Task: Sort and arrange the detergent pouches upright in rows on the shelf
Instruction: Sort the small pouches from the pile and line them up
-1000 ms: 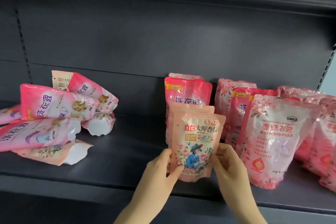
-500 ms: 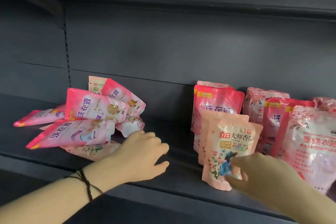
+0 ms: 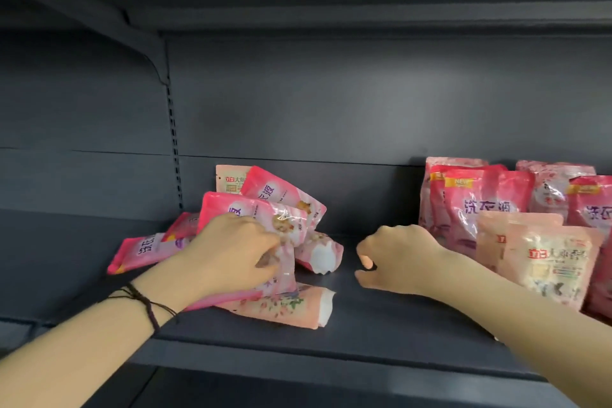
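As the left hand [image 3: 231,253] grasps a nine-o'clock pink pouch [image 3: 255,209], the right hand [image 3: 395,258] hangs slack, empty; next, stand it at three o'clock.

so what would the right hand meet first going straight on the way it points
Likely the white-based pouch lying nearest it; the right hand points left at that across bare shelf. Depth is unclear.

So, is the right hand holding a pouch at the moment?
No, the right hand is empty above the shelf; only the left hand grips a pink pouch.
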A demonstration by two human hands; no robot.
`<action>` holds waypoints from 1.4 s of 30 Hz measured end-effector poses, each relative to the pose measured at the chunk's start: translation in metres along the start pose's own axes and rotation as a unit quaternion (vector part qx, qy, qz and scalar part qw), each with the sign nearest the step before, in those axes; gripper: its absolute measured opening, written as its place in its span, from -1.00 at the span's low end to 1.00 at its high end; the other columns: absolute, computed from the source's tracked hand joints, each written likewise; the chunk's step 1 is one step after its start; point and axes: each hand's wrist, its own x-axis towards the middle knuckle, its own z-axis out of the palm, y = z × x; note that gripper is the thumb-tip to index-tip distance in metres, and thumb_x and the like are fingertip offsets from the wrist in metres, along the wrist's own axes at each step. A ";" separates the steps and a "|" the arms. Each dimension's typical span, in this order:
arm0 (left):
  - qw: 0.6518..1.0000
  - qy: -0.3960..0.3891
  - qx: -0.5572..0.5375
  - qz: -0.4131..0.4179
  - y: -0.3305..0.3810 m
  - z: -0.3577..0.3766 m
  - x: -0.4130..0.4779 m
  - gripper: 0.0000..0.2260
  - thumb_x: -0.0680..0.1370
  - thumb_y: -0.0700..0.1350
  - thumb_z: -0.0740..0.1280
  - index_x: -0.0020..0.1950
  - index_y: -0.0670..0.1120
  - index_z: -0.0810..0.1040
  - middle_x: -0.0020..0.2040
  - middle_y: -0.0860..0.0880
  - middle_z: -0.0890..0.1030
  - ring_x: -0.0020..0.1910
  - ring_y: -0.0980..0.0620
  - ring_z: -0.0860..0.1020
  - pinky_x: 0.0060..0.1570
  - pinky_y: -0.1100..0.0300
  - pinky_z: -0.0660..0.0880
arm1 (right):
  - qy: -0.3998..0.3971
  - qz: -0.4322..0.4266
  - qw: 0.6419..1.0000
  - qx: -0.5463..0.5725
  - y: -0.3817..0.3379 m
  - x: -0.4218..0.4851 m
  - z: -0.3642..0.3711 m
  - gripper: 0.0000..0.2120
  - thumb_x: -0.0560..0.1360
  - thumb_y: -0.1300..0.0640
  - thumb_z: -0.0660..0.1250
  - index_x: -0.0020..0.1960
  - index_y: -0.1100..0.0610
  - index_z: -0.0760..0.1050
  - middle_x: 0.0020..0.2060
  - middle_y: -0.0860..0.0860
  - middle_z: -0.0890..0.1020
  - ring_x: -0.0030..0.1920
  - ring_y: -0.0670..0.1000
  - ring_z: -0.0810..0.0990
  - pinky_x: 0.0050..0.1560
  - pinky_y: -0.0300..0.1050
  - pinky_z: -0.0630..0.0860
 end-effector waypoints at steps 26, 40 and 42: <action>0.949 -0.119 -0.162 -0.243 -0.173 0.105 0.147 -0.76 0.50 0.21 0.28 0.02 0.09 0.53 -0.06 0.13 0.56 -0.06 0.08 0.51 -0.15 0.16 0.42 | 0.038 0.009 0.977 0.208 0.017 0.260 0.011 -0.62 0.52 0.02 0.28 0.30 0.12 0.47 0.15 0.06 0.59 0.12 0.11 0.57 0.10 0.02 0.56; 0.881 -0.068 -0.337 -0.325 -0.187 0.151 0.132 -0.54 0.42 0.11 0.44 0.24 -0.01 0.44 0.11 0.02 0.57 0.03 0.02 0.57 0.10 0.02 0.52 | 0.173 0.045 0.934 0.310 -0.054 0.323 0.040 -0.75 0.55 0.07 0.24 0.21 0.09 0.40 -0.07 0.11 0.65 -0.10 0.20 0.61 -0.12 0.09 0.59; 0.865 -0.040 -0.384 -0.321 -0.188 0.159 0.135 -0.60 0.43 0.02 0.47 0.22 -0.06 0.53 0.11 0.00 0.61 0.01 0.06 0.57 0.07 0.11 0.53 | 0.182 0.042 0.935 0.302 -0.056 0.325 0.038 -0.74 0.55 0.08 0.23 0.22 0.04 0.39 -0.08 0.09 0.65 -0.11 0.19 0.61 -0.13 0.07 0.59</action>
